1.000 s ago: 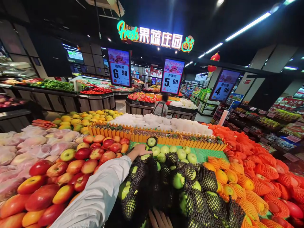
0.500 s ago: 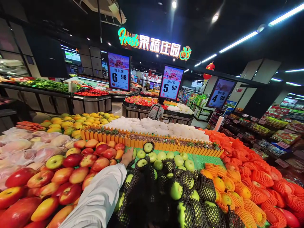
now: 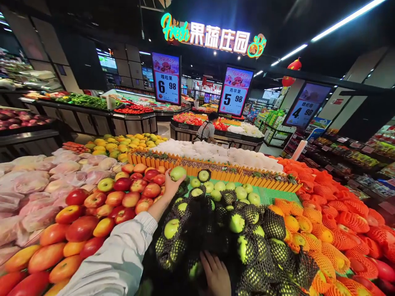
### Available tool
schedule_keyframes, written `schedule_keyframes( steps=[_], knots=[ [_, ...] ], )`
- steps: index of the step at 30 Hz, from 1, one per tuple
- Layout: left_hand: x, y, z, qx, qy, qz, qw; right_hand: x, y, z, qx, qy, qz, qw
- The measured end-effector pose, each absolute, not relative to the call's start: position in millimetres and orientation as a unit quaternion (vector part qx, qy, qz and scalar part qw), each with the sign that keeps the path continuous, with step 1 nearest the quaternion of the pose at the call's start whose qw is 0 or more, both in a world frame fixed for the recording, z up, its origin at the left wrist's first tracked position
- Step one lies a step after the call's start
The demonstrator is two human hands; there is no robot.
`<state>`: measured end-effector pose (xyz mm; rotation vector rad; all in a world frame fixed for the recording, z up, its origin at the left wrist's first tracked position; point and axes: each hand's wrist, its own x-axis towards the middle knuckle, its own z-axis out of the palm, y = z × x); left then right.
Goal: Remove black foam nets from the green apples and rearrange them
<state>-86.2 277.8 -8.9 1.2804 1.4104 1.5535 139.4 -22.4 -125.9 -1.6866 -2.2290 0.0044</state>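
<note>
A bare green apple (image 3: 178,173) is in my left hand (image 3: 171,187), fingers wrapped round it, raised just above the display at the edge between red and green apples. At the bottom middle, my right hand (image 3: 216,273) lies over a dark patch of black foam netting (image 3: 212,234), fingers stretched forward; their tips are partly lost in the dark. Left of those fingers a green apple (image 3: 194,269) shows dimly. Around them sit several green apples in black nets (image 3: 247,246). Bare green apples (image 3: 219,186) rest farther back on green matting (image 3: 262,195).
Red apples (image 3: 115,198) lie to the left, with wrapped pale fruit (image 3: 33,181) beyond. Oranges in orange nets (image 3: 304,224) and red-netted fruit (image 3: 348,213) fill the right. A low orange fence (image 3: 212,170) crosses behind. A person (image 3: 206,129) bends near a far stand.
My left hand has lifted the green apple from the matting's left edge. My right hand has come into view at the bottom middle. The view has shifted.
</note>
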Motion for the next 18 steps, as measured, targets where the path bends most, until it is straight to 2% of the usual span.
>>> schedule_keyframes(
  steps=[6,9,13,18],
  knots=[
    [-108.3,150.5,-19.0,0.363,0.450,0.597,0.555,129.0,-30.7,-74.2,-0.626,-0.766,0.114,0.091],
    [-117.1,82.8,-24.3,0.241,0.389,0.609,0.647,129.9,-31.3,-52.7,-0.607,-0.777,0.143,0.086],
    [-130.7,23.4,-29.1,0.134,0.388,0.618,0.671,137.0,-32.7,-40.5,-0.567,-0.793,0.145,0.168],
    [-147.3,-3.8,-30.4,0.084,0.409,0.614,0.670,140.3,-29.6,-31.0,-0.548,-0.752,0.039,0.364]
  ],
)
